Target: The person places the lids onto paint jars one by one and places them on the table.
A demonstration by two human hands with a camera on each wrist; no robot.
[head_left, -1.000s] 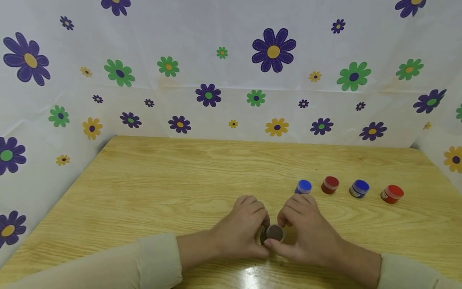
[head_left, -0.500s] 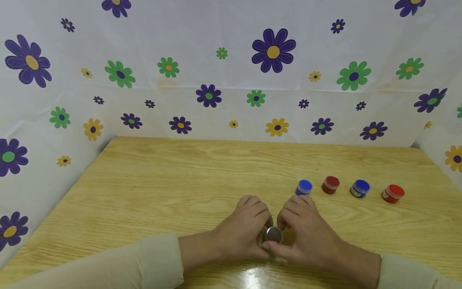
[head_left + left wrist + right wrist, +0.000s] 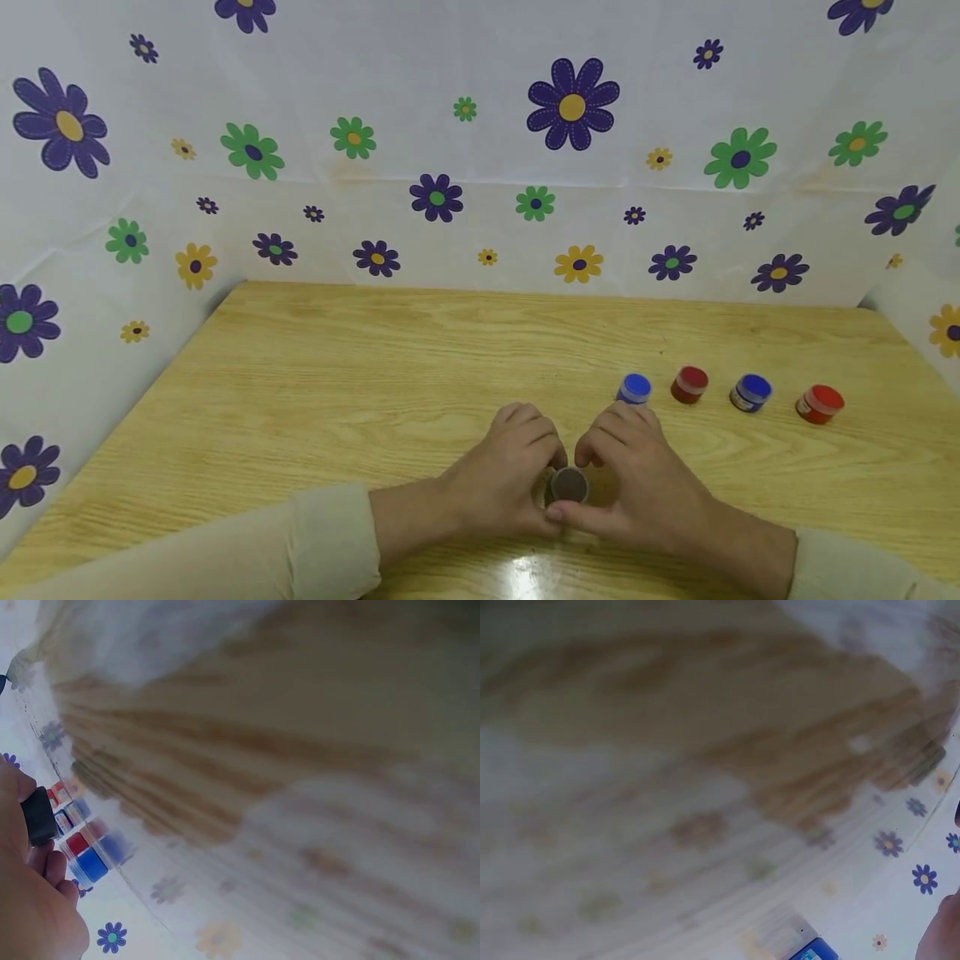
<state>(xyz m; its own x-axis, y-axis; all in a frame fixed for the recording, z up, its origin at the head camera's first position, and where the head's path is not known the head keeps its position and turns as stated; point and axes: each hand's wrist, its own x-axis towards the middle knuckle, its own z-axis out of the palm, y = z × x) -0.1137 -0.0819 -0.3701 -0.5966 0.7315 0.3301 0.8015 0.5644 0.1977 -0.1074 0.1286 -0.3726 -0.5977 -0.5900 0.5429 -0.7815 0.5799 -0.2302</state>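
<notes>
A small jar with a dark brownish top (image 3: 570, 485) is between my two hands, low in the middle of the head view. My left hand (image 3: 504, 477) grips its left side with curled fingers, its thumb partly hidden. On the other side, my right hand (image 3: 641, 482) has its thumb across the jar's near edge and its fingers bent at the far side. The left wrist view shows the jar as a black shape (image 3: 39, 816) between thumb and fingers. Only a bit of the right hand (image 3: 941, 934) enters the right wrist view.
Beyond the right hand, a blue-lidded jar (image 3: 635, 388), a dark red jar (image 3: 689, 384), another blue jar (image 3: 751, 392) and a bright red jar (image 3: 820, 403) stand in a row on the wooden table (image 3: 360, 375). A flowered cloth (image 3: 480, 158) rises behind and at both sides.
The jar's round top has turned slightly between the fingers and its glare has come and gone. Both hands stay nearly in place; the row of jars is unmoved.
</notes>
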